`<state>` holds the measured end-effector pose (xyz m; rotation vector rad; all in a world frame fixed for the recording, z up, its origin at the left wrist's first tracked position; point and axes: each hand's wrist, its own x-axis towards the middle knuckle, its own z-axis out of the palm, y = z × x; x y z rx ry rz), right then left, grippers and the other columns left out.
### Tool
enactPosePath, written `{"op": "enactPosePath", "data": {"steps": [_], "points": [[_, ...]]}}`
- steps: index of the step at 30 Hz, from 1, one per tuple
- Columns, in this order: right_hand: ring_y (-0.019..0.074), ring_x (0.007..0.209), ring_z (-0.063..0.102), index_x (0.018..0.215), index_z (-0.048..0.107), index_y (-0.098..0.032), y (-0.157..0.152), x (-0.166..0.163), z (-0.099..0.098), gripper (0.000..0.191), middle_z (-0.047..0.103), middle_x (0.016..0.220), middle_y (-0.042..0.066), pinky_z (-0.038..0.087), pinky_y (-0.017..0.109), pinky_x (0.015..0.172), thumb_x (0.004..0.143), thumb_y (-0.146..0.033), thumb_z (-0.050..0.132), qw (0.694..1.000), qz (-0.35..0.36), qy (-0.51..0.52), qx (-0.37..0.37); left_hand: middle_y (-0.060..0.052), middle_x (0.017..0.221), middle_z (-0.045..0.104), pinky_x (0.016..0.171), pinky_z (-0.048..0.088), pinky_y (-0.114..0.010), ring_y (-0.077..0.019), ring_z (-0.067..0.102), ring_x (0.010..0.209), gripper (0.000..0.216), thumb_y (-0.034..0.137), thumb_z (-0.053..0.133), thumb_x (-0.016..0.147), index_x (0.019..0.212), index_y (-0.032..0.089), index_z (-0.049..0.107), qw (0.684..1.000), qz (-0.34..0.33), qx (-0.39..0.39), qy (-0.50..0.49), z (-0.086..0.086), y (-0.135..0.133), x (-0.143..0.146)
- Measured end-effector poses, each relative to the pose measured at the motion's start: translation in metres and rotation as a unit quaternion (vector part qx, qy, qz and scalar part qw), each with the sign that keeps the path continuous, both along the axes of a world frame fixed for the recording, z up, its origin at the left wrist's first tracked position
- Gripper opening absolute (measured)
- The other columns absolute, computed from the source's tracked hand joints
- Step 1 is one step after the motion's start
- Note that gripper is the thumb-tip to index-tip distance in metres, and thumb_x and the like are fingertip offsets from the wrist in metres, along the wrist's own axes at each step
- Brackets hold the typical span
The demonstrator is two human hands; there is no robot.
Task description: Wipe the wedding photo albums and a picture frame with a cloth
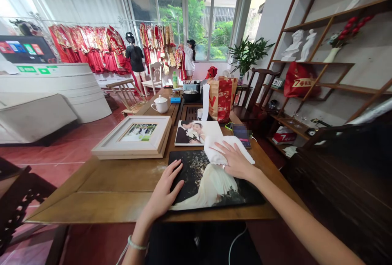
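On the near edge of the wooden table [122, 183] lay a dark photo panel [211, 183] showing a figure in a white dress, and we had both hands on it. Our left hand [165, 191] rested flat at its left border, fingers [176, 170] spread and pressing down, the thumb toward the panel's middle. Our right hand [235, 161] lay palm-down on a white cloth [219, 148] bunched over the panel's upper right corner; the fingers were slightly fanned, holding the cloth against the surface rather than pinching it, and a ring showed on one of them.

Just behind the panel lay a second photo print [196, 132] and, to its left, a pale framed picture [134, 136]. A phone [241, 134] lay right of the print, near the cloth.

Farther back stood a white lidded cup [161, 104], its contents hidden, and a dark pot [190, 94] whose inside we could not make out. A red and tan paper bag [221, 98] stood upright with white paper rising beside it. On the shelf [337, 87] to the right lay a red bag [300, 80] printed with a "7" and characters too small for us to read.
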<state>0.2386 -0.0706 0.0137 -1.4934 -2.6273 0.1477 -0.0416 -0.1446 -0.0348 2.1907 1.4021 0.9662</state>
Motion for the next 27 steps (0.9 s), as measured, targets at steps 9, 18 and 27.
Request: {"op": "enactPosePath", "data": {"steps": [9,18,27], "points": [[0.0316,0.144,0.002,0.149,0.015,-0.038,-0.126,0.024,-0.019,0.091,0.009,0.158,-0.004,0.0,0.064,0.111,0.069,-0.016,0.051,0.999,0.038,0.015,-0.001,-0.007,0.15,0.039,0.116,0.025,-0.047,-0.0234,0.03,0.141,0.044,0.028,0.045,0.094,0.137,0.025,0.045,1.0,-0.008,-0.011,-0.004,0.001,-0.001,-0.001],[0.0315,0.144,0.0,0.148,0.019,-0.038,-0.105,0.008,-0.008,0.091,0.01,0.158,-0.003,0.003,0.063,0.11,0.067,-0.012,0.051,1.0,-0.014,-0.001,-0.025,-0.005,0.15,0.039,0.115,0.026,-0.047,-0.0235,0.031,0.141,0.044,0.028,0.045,0.094,0.138,0.028,0.045,1.0,-0.022,-0.008,-0.008,0.005,-0.003,-0.001],[0.0377,0.142,0.004,0.148,0.025,-0.03,-0.028,-0.037,0.004,0.069,0.016,0.158,0.006,0.004,0.068,0.107,0.085,-0.029,0.051,0.996,-0.082,-0.008,-0.025,-0.006,0.151,0.037,0.116,0.025,-0.047,-0.0232,0.029,0.142,0.043,0.028,0.044,0.095,0.138,0.027,0.044,1.0,-0.015,-0.011,-0.012,0.003,-0.003,-0.001]]}}
